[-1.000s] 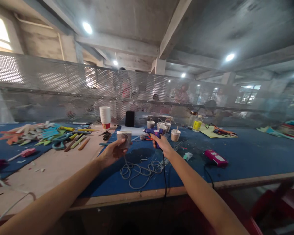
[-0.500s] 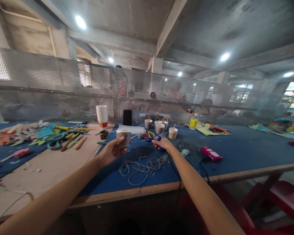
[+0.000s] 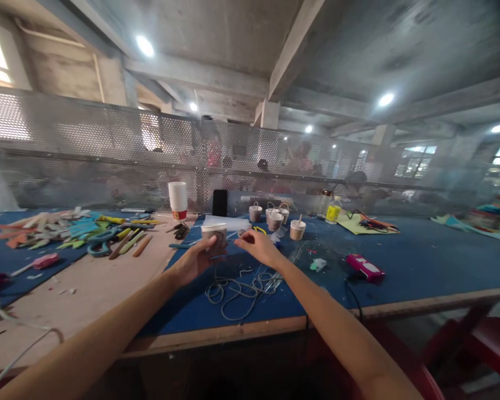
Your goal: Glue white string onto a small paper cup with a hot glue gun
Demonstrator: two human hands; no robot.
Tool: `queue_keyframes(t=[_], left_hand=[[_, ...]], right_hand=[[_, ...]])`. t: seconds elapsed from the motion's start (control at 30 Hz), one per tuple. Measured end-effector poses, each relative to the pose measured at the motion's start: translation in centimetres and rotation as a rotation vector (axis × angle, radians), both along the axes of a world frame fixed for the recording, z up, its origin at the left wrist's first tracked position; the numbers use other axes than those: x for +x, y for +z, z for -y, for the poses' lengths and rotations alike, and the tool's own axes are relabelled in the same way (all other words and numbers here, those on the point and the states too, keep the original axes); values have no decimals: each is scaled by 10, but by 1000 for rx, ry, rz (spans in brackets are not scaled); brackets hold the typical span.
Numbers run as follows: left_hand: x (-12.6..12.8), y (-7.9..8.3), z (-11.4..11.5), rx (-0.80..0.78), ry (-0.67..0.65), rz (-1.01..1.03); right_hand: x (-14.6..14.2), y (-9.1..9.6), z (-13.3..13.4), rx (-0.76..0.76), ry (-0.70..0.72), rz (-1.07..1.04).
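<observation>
My left hand (image 3: 198,256) is wrapped round a paper cup (image 3: 214,236) with a white rim and a grey-brown covering, held upright above the blue table. Just right of the cup, my right hand (image 3: 260,249) has its fingertips pinched together; whatever lies between them is too small to make out. A blue glue gun (image 3: 276,243) lies partly hidden behind that hand. Loops of grey cord (image 3: 237,300) lie below both hands. A small round grey piece (image 3: 241,232) shows by the right fingertips.
Small cups with handles (image 3: 274,221) stand at the back, beside a cup with a stick (image 3: 297,229). White stacked cups (image 3: 177,199) and a black phone (image 3: 220,203) are farther left. Scissors (image 3: 100,241) and tools lie left; a magenta device (image 3: 364,268) lies right.
My right hand has let go of the glue gun and moved left towards the cup, its fingers now pinched. My left hand still holds the cup. The view has shifted slightly.
</observation>
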State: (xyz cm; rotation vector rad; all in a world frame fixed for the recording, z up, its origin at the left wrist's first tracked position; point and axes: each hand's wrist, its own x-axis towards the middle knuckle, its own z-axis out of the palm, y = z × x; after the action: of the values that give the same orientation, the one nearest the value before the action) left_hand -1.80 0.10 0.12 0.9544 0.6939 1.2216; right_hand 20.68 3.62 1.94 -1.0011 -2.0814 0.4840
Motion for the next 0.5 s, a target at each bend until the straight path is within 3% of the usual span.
queue_keyframes(t=[0.07, 0.17, 0.37, 0.5], left_hand=[[2, 0, 1, 34, -30, 2], [3, 1, 2, 51, -55, -22], [7, 1, 2, 58, -21, -108], [9, 1, 2, 68, -25, -145]], right_hand=[[-24, -1, 4, -15, 64, -101], [-44, -6, 3, -3, -5, -167], [-40, -16, -7, -75, 83, -312], [-39, -19, -12, -85, 37, -352]])
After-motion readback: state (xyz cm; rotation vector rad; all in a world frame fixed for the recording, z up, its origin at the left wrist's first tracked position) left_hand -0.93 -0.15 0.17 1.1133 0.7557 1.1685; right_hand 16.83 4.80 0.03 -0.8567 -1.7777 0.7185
